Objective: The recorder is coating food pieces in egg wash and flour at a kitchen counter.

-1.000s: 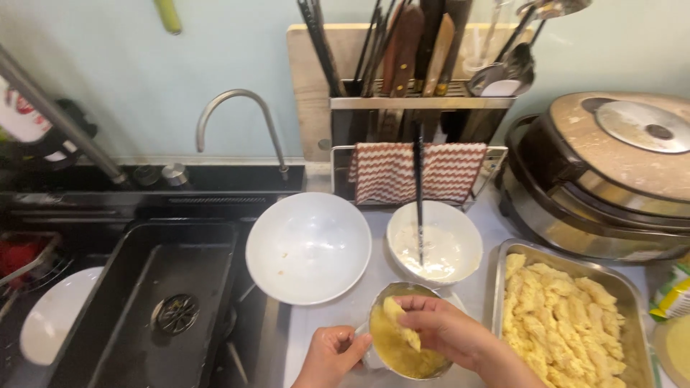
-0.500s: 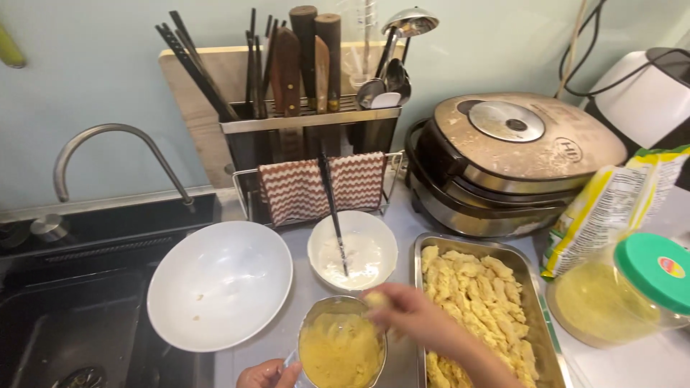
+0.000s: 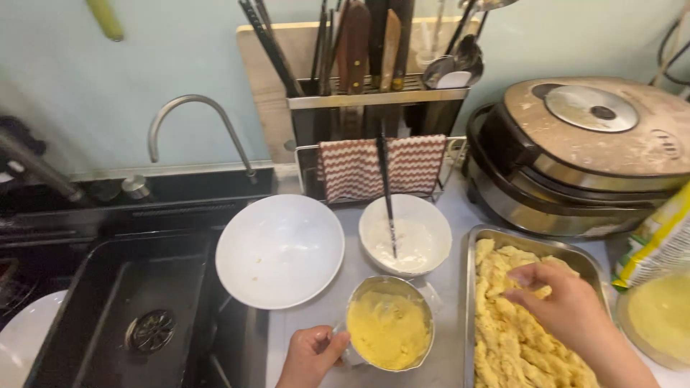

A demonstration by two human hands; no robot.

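Observation:
My left hand (image 3: 310,356) grips the near-left side of a small metal cup (image 3: 389,330) filled with yellow batter. My right hand (image 3: 563,305) is over the metal tray (image 3: 471,248) at the right. Its fingertips pinch a pale coated piece (image 3: 537,291) lying among several similar pieces (image 3: 517,338) in the tray. Behind the cup stands a small white bowl (image 3: 406,233) of white liquid with black chopsticks (image 3: 387,190) leaning in it. An empty wide white bowl (image 3: 279,250) sits to the left.
A black sink (image 3: 122,316) with a curved tap (image 3: 198,129) lies at the left. A utensil rack (image 3: 374,79) with a striped cloth (image 3: 381,167) stands at the back. A round metal cooker (image 3: 582,151) is at the right, with a yellow container (image 3: 658,316) near it.
My right hand moved from over the batter cup to the tray at the right and set its fingers on a piece there. The view shifted left.

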